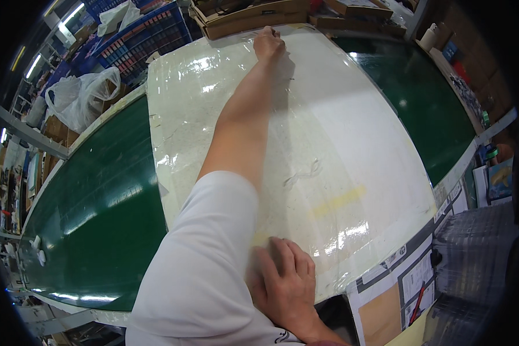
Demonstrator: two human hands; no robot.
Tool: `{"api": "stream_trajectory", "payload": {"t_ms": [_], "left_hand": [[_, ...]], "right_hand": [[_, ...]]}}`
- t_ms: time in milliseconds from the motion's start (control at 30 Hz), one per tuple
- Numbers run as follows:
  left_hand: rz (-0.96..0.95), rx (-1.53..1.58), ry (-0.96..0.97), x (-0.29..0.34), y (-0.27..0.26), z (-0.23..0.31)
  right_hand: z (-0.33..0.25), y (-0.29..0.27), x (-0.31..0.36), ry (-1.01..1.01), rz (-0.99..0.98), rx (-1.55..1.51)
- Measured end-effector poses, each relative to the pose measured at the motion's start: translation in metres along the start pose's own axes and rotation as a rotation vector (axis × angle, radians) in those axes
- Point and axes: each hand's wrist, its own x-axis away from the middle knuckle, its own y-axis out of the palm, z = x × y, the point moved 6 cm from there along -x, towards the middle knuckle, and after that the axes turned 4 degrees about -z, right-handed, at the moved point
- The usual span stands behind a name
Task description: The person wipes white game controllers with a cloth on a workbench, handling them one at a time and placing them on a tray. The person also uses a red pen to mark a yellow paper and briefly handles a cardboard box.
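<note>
Broad glossy whitish sheet (375, 144), flat, yellow-streaked

Head-worn fisheye: looks from above, faces down and forward, near over white work surface (352, 138).

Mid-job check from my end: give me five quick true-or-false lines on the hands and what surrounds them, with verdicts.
1. The left hand is at the far end of the white sheet. True.
2. The right hand is inside the blue crate. False: it is at the near part of the white sheet, and the crate stands at the far left.
3. Green surface shows on both sides of the white sheet. True.
4. The yellow strip lies left of the left forearm. False: it lies to the right.
5. The blue crate is beyond the left stretch of green surface. True.
</note>
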Motion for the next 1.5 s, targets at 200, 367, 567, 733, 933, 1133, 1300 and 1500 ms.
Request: {"api": "stream_trajectory", "payload": {"t_ms": [200,367,567,733,933,1133,1300,1500], "left_hand": [[-0.038,-0.021,0.136,0.01,0.001,0.011],[-0.173,-0.113,0.211,0.014,0.011,0.018],[-0.196,-0.075,0.227,0.016,0.012,0.018],[-0.136,0.055,0.123,0.0,-0.001,0.012],[-0.371,-0.763,0.664,-0.035,-0.049,0.004],[-0.389,-0.991,0.422,-0.041,-0.096,-0.048],[-0.109,-0.603,0.151,-0.037,-0.102,-0.068],[0.002,-0.53,0.05,-0.051,-0.097,-0.1]], "right_hand": [[0.0,-0.001,0.0,0.004,-0.009,-0.012],[-0.001,-0.001,0.0,0.017,0.015,-0.002],[0.002,0.003,0.003,0.019,0.024,0.004],[0.005,0.009,0.004,0.003,-0.018,-0.052],[0.002,0.0,0.002,0.026,0.028,-0.028],[-0.001,-0.005,-0.003,0.019,0.016,-0.018],[0.001,-0.002,-0.003,0.034,-0.004,-0.014],[0.001,0.0,-0.004,0.055,-0.057,-0.006]]}}
